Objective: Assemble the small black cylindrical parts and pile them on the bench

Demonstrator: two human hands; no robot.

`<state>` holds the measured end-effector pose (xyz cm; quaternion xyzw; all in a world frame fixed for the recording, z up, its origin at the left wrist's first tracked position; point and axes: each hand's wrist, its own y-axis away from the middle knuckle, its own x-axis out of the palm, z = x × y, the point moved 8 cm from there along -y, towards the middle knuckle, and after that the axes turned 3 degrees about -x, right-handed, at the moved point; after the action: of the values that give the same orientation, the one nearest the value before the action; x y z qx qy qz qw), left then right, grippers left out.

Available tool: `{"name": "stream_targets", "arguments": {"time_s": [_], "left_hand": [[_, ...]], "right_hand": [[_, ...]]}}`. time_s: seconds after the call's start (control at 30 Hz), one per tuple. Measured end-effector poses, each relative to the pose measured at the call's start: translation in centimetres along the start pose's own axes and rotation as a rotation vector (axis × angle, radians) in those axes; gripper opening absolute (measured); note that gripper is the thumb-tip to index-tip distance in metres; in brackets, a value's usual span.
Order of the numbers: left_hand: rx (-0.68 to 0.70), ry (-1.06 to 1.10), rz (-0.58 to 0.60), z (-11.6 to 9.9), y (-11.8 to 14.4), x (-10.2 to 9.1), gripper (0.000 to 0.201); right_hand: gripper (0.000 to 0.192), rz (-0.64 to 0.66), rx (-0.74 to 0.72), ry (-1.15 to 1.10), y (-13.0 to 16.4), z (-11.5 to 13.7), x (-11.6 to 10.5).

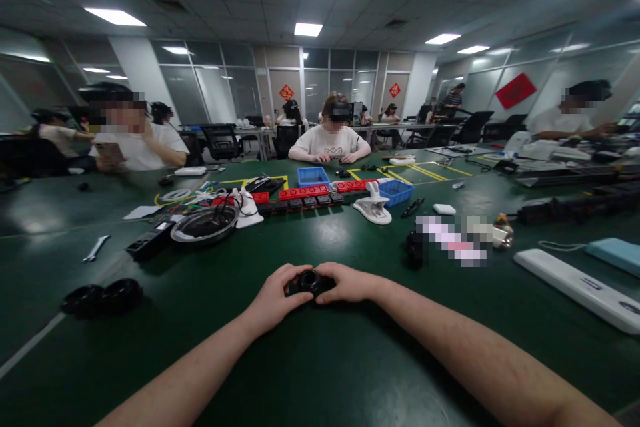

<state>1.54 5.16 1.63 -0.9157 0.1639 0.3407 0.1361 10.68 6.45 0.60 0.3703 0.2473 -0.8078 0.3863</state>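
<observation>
1. Your left hand & right hand both grip a small black round part, low over the green table, near edge.
2. Progress: part in hand; can't tell what's left.

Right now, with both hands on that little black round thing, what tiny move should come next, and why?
Probably a small twist of one hand against the other. The left hand and right hand both pinch the black round part from opposite sides, low over the green table, a hold that suits turning it.
</observation>
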Motion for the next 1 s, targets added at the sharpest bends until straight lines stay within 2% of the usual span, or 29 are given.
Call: {"name": "stream_targets", "arguments": {"time_s": [0.07,0.3,0.47,0.6,0.73,0.8,0.9,1.0], "left_hand": [[-0.007,0.007,0.02,0.1,0.1,0.1,0.041],[-0.026,0.015,0.04,-0.1,0.0,0.1,0.041],[-0.063,0.05,0.0,0.0,-0.1,0.2,0.035],[-0.094,0.041,-0.093,0.5,-0.1,-0.1,0.032],[-0.118,0.052,-0.168,1.0,-0.2,-0.2,0.029],[-0.115,0.052,-0.174,1.1,-0.2,-0.2,0.03],[-0.086,0.039,-0.124,0.9,-0.4,-0.1,0.029],[-0.042,0.037,-0.048,0.5,-0.4,0.0,0.03]], "right_hand": [[0.028,0.029,-0.001,-0.038,0.0,-0.3,0.0],[0.024,-0.004,0.014,-0.063,-0.1,-0.3,-0.3],[0.033,-0.065,0.14,-0.086,-0.1,-1.5,0.0],[0.04,-0.179,0.269,0.081,0.0,-2.1,0.2],[0.037,-0.266,0.349,0.339,0.1,-1.4,0.1],[0.04,-0.278,0.338,0.387,0.1,-0.8,-0.1],[0.049,-0.255,0.21,0.271,-0.1,0.1,-0.3],[0.048,-0.12,0.06,0.113,-0.2,0.5,-0.5]]}}
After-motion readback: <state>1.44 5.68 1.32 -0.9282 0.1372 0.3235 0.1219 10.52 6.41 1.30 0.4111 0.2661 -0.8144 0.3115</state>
